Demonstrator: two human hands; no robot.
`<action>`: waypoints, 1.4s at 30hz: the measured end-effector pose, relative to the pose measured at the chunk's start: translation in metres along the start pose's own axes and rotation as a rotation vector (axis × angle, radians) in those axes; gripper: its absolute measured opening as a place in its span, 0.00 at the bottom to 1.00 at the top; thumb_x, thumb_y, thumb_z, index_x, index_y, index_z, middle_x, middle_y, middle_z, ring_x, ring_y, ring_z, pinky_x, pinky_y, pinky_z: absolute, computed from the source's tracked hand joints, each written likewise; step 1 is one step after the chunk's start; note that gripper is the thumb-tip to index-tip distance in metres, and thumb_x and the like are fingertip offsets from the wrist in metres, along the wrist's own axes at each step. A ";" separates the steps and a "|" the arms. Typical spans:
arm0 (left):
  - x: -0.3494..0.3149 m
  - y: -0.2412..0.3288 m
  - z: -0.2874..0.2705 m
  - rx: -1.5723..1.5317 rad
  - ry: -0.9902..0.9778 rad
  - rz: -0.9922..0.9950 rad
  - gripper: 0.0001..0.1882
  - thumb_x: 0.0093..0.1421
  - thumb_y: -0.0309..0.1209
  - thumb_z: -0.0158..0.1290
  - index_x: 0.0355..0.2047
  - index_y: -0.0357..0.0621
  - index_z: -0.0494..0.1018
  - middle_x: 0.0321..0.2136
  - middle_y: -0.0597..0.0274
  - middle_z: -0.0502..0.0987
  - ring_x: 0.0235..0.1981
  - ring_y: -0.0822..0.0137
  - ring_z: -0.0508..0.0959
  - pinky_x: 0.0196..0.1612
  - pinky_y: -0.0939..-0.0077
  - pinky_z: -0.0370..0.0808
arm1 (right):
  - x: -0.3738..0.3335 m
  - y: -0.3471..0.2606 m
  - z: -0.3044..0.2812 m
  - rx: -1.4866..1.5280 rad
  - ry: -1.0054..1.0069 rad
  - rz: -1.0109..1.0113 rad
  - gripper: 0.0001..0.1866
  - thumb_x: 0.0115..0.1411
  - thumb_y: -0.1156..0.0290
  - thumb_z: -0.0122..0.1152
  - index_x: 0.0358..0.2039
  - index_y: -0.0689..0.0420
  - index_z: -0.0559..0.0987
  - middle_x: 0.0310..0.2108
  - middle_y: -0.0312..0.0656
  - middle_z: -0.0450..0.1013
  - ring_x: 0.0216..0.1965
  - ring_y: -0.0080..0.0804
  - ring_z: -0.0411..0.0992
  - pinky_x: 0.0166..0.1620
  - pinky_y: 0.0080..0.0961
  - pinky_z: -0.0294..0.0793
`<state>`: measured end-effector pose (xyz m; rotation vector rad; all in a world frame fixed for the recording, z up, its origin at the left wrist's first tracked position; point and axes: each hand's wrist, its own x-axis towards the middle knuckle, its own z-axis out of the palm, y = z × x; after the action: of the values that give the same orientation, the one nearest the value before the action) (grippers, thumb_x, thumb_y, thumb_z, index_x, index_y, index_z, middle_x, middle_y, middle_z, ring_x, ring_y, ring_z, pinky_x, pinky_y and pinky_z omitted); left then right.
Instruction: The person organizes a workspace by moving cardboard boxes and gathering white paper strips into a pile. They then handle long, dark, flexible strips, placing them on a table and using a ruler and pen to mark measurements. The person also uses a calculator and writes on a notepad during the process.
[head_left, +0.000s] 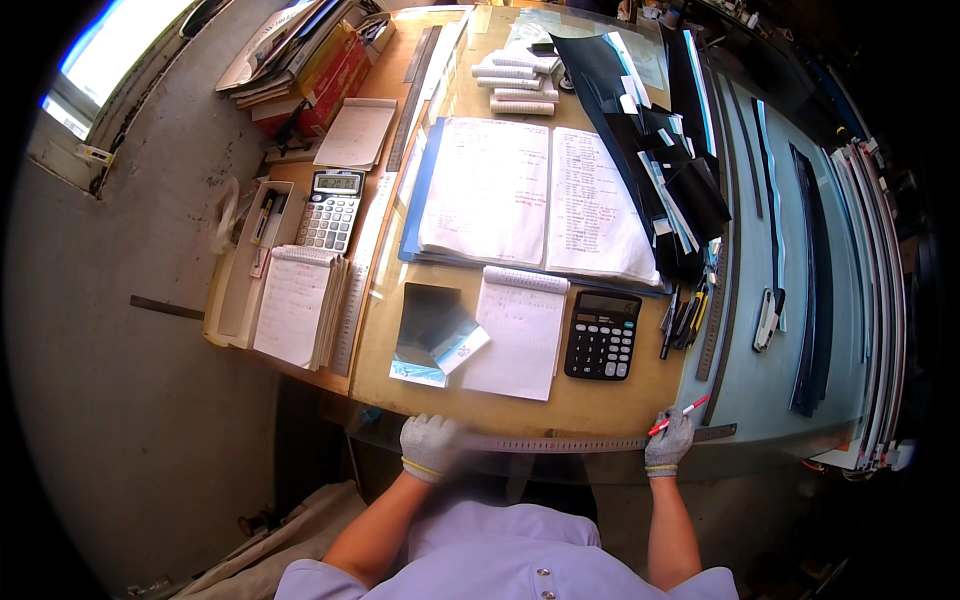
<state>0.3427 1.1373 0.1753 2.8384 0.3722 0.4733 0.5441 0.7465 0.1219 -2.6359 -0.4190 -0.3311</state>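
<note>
Both my hands wear grey knit gloves and are at the front edge of the table. A long steel ruler [560, 444] runs crosswise between them. My left hand [430, 447] is closed at the ruler's left end, where the fingers blur. In my right hand [671, 442] is a red and white pen [680, 414], gripped so it slants up to the right. That hand also overlaps the ruler near its right end; whether it grips the ruler cannot be told. Just beyond lie a spiral notepad [520, 345], a dark film sample [428, 325] and a black calculator [602, 335].
An open binder [490, 195] fills the table's middle, with black strips [690, 190] piled at its right. Pens [685, 318] and a box cutter [768, 320] lie to the right. At left are a silver calculator [331, 212], a notepad stack [295, 305] and a tray [240, 285].
</note>
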 end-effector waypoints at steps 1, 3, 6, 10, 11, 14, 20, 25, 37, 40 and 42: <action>-0.002 -0.002 0.002 0.006 -0.002 0.007 0.08 0.46 0.37 0.60 0.21 0.51 0.72 0.19 0.62 0.70 0.22 0.57 0.73 0.26 0.61 0.68 | 0.000 0.000 0.000 -0.019 0.006 -0.019 0.12 0.53 0.75 0.63 0.38 0.59 0.74 0.26 0.47 0.69 0.31 0.50 0.67 0.37 0.44 0.66; -0.003 -0.003 0.003 0.016 -0.005 0.014 0.07 0.46 0.37 0.59 0.22 0.52 0.73 0.19 0.62 0.70 0.21 0.58 0.72 0.26 0.61 0.68 | 0.002 -0.002 -0.002 -0.056 0.018 -0.058 0.12 0.53 0.75 0.63 0.38 0.59 0.75 0.26 0.47 0.69 0.31 0.50 0.67 0.37 0.44 0.66; -0.003 -0.003 0.003 0.021 -0.009 0.014 0.08 0.47 0.38 0.59 0.21 0.51 0.73 0.19 0.62 0.70 0.21 0.57 0.72 0.26 0.61 0.68 | 0.002 -0.003 -0.002 -0.038 0.028 -0.063 0.12 0.53 0.75 0.63 0.38 0.60 0.75 0.26 0.47 0.69 0.32 0.50 0.68 0.37 0.44 0.66; -0.002 -0.002 0.002 0.020 -0.008 0.016 0.09 0.48 0.37 0.59 0.20 0.51 0.72 0.18 0.61 0.70 0.21 0.57 0.72 0.25 0.61 0.68 | 0.002 -0.003 -0.002 -0.018 0.008 -0.038 0.12 0.52 0.75 0.63 0.38 0.60 0.75 0.27 0.47 0.69 0.32 0.50 0.68 0.37 0.44 0.66; -0.002 -0.003 0.002 0.021 -0.004 0.018 0.09 0.48 0.37 0.59 0.20 0.51 0.71 0.18 0.61 0.70 0.21 0.58 0.73 0.25 0.61 0.68 | 0.001 -0.002 -0.001 -0.019 0.006 -0.029 0.11 0.52 0.75 0.63 0.37 0.60 0.75 0.27 0.47 0.70 0.32 0.50 0.68 0.37 0.44 0.66; -0.004 -0.004 0.005 0.019 0.002 0.018 0.11 0.49 0.37 0.59 0.19 0.50 0.70 0.18 0.61 0.69 0.21 0.57 0.72 0.25 0.61 0.67 | 0.002 -0.004 -0.002 -0.021 0.008 -0.032 0.11 0.52 0.75 0.63 0.37 0.60 0.75 0.27 0.48 0.70 0.32 0.50 0.68 0.38 0.44 0.66; -0.002 -0.002 0.002 0.015 0.001 0.019 0.12 0.49 0.37 0.59 0.18 0.50 0.69 0.18 0.61 0.69 0.21 0.57 0.72 0.25 0.61 0.67 | 0.002 -0.003 -0.001 -0.022 0.024 -0.042 0.11 0.52 0.76 0.64 0.37 0.59 0.75 0.27 0.47 0.69 0.32 0.50 0.68 0.38 0.44 0.66; -0.001 -0.002 0.001 0.007 0.007 0.022 0.10 0.47 0.37 0.59 0.19 0.50 0.70 0.18 0.61 0.69 0.21 0.58 0.72 0.25 0.61 0.67 | 0.002 -0.004 -0.001 -0.037 0.014 -0.026 0.11 0.52 0.75 0.63 0.36 0.58 0.74 0.26 0.47 0.69 0.32 0.50 0.68 0.37 0.44 0.65; -0.001 -0.002 0.002 0.008 -0.007 0.014 0.09 0.47 0.37 0.60 0.19 0.50 0.72 0.18 0.61 0.70 0.21 0.58 0.72 0.25 0.62 0.67 | 0.001 -0.002 0.000 -0.012 0.009 -0.004 0.10 0.52 0.75 0.63 0.35 0.58 0.74 0.26 0.47 0.69 0.32 0.51 0.67 0.37 0.45 0.65; -0.001 -0.001 0.000 0.018 -0.006 0.015 0.08 0.47 0.36 0.60 0.20 0.50 0.72 0.18 0.62 0.70 0.21 0.58 0.72 0.25 0.62 0.67 | 0.003 -0.004 -0.001 -0.021 0.019 -0.036 0.10 0.52 0.75 0.63 0.36 0.59 0.74 0.26 0.47 0.69 0.31 0.51 0.68 0.36 0.45 0.65; 0.000 -0.001 0.000 0.020 -0.005 0.015 0.07 0.47 0.36 0.59 0.21 0.51 0.73 0.18 0.62 0.70 0.21 0.58 0.72 0.25 0.62 0.68 | 0.003 -0.004 -0.001 -0.018 0.024 -0.033 0.10 0.52 0.75 0.63 0.36 0.59 0.74 0.26 0.48 0.69 0.31 0.51 0.68 0.37 0.45 0.65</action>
<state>0.3419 1.1382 0.1753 2.8631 0.3568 0.4674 0.5453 0.7505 0.1256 -2.6421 -0.4542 -0.3779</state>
